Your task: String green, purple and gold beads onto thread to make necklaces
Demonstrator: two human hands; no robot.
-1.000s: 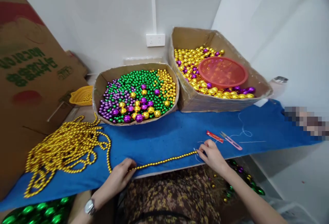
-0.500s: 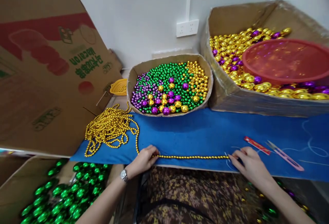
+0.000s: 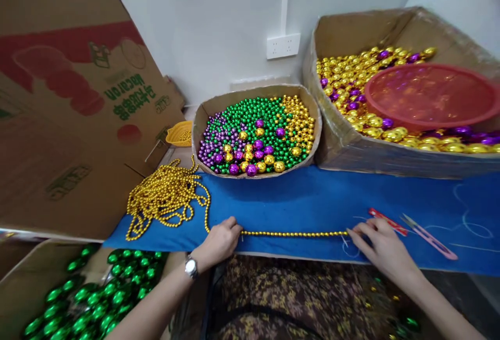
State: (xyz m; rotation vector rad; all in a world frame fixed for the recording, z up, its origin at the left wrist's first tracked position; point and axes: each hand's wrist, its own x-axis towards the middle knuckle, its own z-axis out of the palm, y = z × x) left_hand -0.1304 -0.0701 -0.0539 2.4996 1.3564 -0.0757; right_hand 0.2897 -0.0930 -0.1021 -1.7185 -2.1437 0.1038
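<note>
A gold bead strand (image 3: 292,234) lies stretched straight along the front edge of the blue cloth (image 3: 312,199). My left hand (image 3: 219,241), with a wristwatch, is closed and pinches the strand at its left end. My right hand (image 3: 380,246) pinches the right end, where thin white thread shows. Left of my left hand the strand runs into a tangled pile of gold bead strings (image 3: 166,199).
A round cardboard tray (image 3: 203,113) holds green, purple and gold beads. A larger box (image 3: 351,145) at the right holds gold and purple balls and a red basin (image 3: 429,95). Red snips (image 3: 386,220) and pink snips (image 3: 429,236) lie right. A box of green balls (image 3: 97,293) sits lower left.
The view swung left and closer over the second. Both hands stayed pinched on the gold strand, which now lies straight and level along the cloth's front edge.
</note>
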